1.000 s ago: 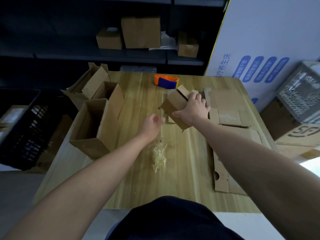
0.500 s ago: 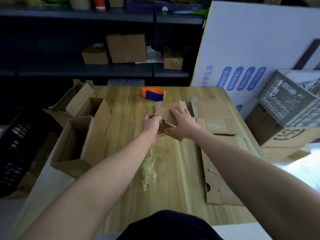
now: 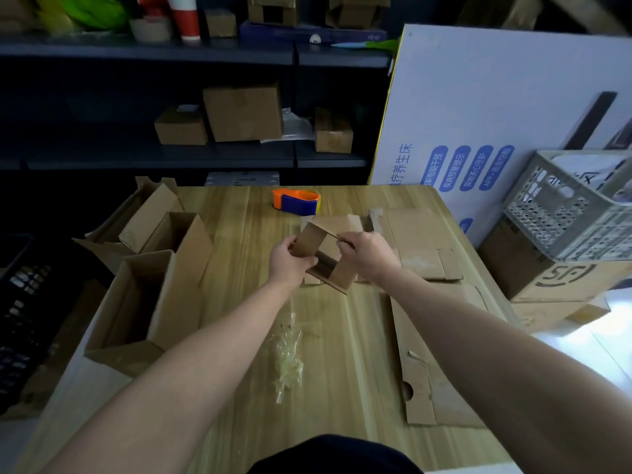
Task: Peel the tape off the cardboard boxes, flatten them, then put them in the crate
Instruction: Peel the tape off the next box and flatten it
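A small brown cardboard box [image 3: 313,239], open at both ends, is lifted a little above the wooden table [image 3: 349,336]. My left hand [image 3: 290,260] grips its left wall and my right hand [image 3: 367,254] grips its right wall, with the hollow inside facing me. A crumpled wad of peeled clear tape [image 3: 287,354] lies on the table nearer to me. Two flattened boxes lie to the right, one far [image 3: 419,241] and one near [image 3: 431,381]. A grey slotted crate [image 3: 567,206] stands on a carton off the table's right side.
Tall open cardboard boxes [image 3: 147,285] crowd the table's left side. An orange and blue tape dispenser [image 3: 297,201] sits at the far edge. A dark crate [image 3: 24,319] stands on the floor at left. Shelves with boxes [image 3: 242,112] and a white printed board [image 3: 478,131] rise behind.
My left hand came up from above the tape wad and took hold of the small box. Both hands turned the box so its open inside faces me. The view tilted upward.
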### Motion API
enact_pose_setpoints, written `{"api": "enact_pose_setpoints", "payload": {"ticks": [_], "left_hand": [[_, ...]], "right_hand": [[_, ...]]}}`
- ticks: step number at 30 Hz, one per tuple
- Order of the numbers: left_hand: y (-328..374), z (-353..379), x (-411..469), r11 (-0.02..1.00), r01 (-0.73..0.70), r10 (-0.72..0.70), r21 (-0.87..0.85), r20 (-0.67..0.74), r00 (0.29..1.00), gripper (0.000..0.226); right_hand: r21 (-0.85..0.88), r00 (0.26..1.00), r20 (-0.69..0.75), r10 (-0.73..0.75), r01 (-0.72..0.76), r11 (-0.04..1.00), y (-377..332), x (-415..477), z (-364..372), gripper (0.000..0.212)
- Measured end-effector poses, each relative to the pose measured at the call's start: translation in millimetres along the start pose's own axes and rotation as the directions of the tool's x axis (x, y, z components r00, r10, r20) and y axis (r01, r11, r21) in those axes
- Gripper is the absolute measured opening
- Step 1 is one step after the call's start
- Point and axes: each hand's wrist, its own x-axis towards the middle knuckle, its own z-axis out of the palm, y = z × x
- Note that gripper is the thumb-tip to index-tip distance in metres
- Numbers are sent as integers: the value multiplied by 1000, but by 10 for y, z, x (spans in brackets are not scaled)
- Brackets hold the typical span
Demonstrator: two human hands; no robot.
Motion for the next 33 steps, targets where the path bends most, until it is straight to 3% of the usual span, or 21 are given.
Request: {"api": "enact_pose_setpoints", "payload": {"ticks": [2,5,9,12,15,17,21,24,26,29,33], "left_hand": [[-27,0,16,981,-62,65,182,-7,998,48],[-1,9,34,944,-105,115,312,-12,993,34],[15,20,35,905,-151,192,397,-64,979,32],[12,19,18,941,-191,227,278,-105,968,31],[14,1,-20,953,-251,273,170,-123,954,22],[6,-21,-20,955,-261,281,142,-147,948,22],[29,-70,14,983,-180,185,43,-290,939,33],[62,-56,10,980,-197,194,23,-304,933,30],[75,-64,24,980,-199,189,3,-319,929,29],[98,-101,100,983,-126,71,-135,-354,933,27],[129,-195,201,919,-21,-124,-393,-340,932,34]], "right_hand": [[-51,999,-13,-50,49,997,-64,19,11,25],[-84,992,-28,-120,117,989,-104,25,70,28],[15,985,-167,-46,49,999,-69,26,104,28],[197,934,-324,152,-91,976,-61,63,123,48],[316,899,-275,342,-251,915,-67,114,132,80],[337,886,-224,405,-319,886,-66,143,146,87],[568,885,-74,460,-341,749,-84,110,119,83],[665,901,21,434,-337,667,-77,47,74,75],[646,922,36,385,-315,695,-61,32,46,66],[567,954,113,279,-292,770,-44,3,13,47],[588,937,219,271,-348,730,-20,-22,9,34]]}}
